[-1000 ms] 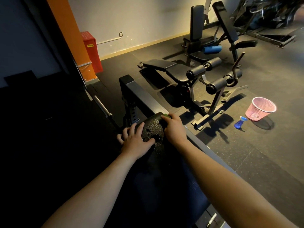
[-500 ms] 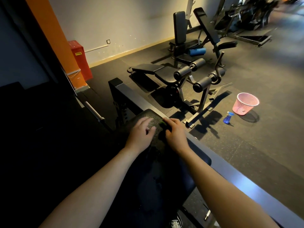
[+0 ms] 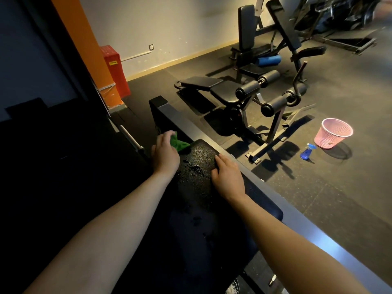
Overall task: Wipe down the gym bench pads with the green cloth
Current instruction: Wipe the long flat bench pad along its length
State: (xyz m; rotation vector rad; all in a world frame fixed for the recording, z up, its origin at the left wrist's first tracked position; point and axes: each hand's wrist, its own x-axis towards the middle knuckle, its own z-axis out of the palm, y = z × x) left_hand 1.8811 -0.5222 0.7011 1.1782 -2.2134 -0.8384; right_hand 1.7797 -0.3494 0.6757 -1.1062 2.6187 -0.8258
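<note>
A black textured bench pad (image 3: 197,177) runs away from me, its far end wet with droplets. My left hand (image 3: 164,152) grips the green cloth (image 3: 179,144) at the pad's far left corner; part of the cloth sticks out past the fingers. My right hand (image 3: 228,177) rests on the pad's right edge, with its fingers reaching forward along it and nothing in it.
A grey steel frame beam (image 3: 282,200) runs along the pad's right side. Beyond stand a leg-curl bench (image 3: 229,92) and further machines. A pink basket (image 3: 334,132) and blue spray bottle (image 3: 306,151) sit on the rubber floor at right. An orange pillar (image 3: 84,49) rises at left.
The cloth has passed from my right hand to my left, which has carried it to the pad's far left corner. My right hand has shifted to the pad's right edge.
</note>
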